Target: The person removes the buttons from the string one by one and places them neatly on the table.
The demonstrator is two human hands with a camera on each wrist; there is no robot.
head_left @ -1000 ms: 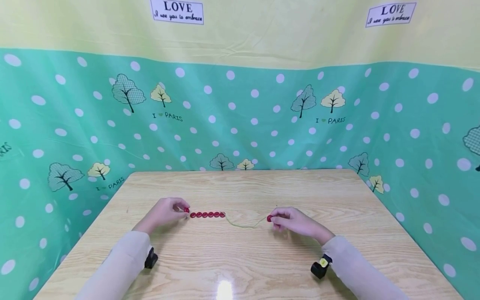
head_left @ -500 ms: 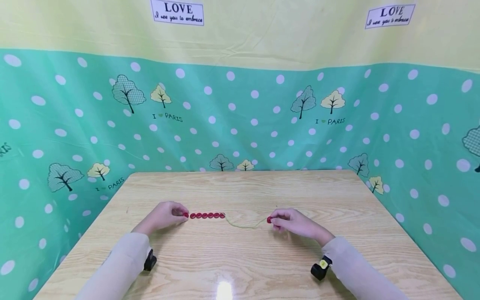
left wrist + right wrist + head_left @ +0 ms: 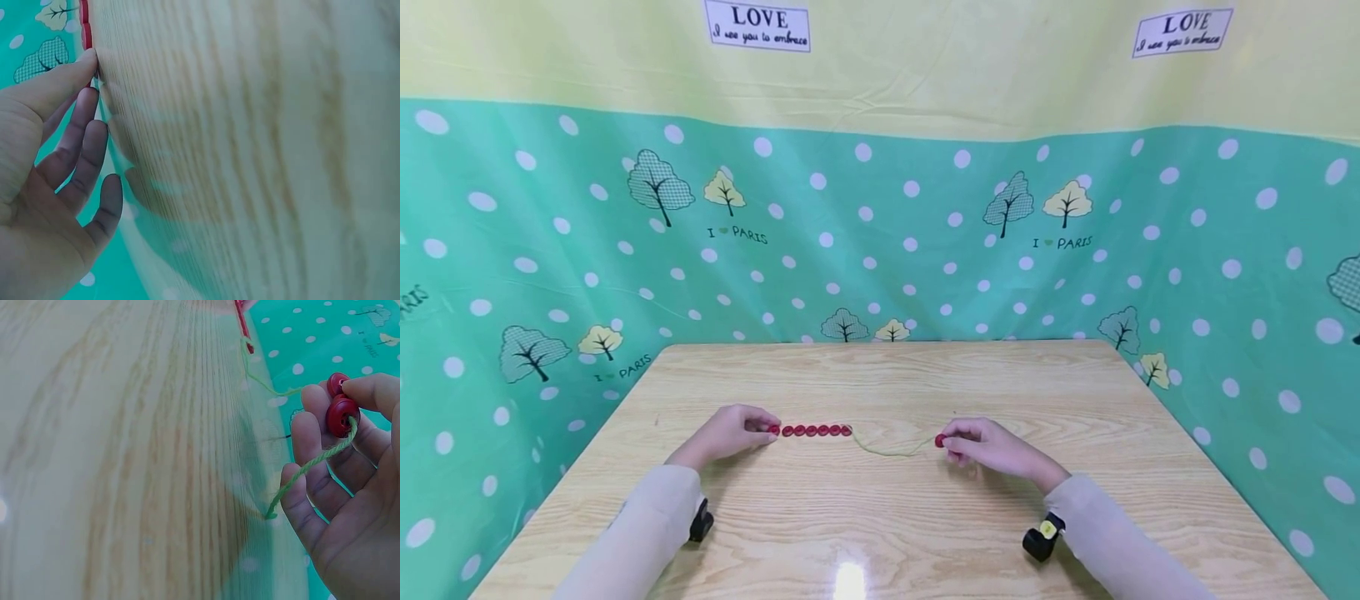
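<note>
Several red buttons (image 3: 811,431) lie in a straight row on the wooden table in the head view. At the row's left end my left hand (image 3: 724,435) holds one red button (image 3: 773,430) between thumb and fingertips, close beside the row. In the left wrist view the left hand's (image 3: 69,162) other fingers are spread loosely. My right hand (image 3: 988,446) pinches red buttons over the table. The right wrist view shows two of them, an upper button (image 3: 337,383) and a lower button (image 3: 342,417), with a green string (image 3: 312,464) through the lower one, its end hanging.
The thin green string (image 3: 887,454) sags from the row's right end to the right hand. Below the hands stretches the wooden table (image 3: 865,517). A green dotted curtain (image 3: 880,242) hangs behind it. Each wrist carries a black camera (image 3: 1039,543).
My left hand has lowered its button to the row's level at the left end. The right hand, the string and the other buttons have hardly moved.
</note>
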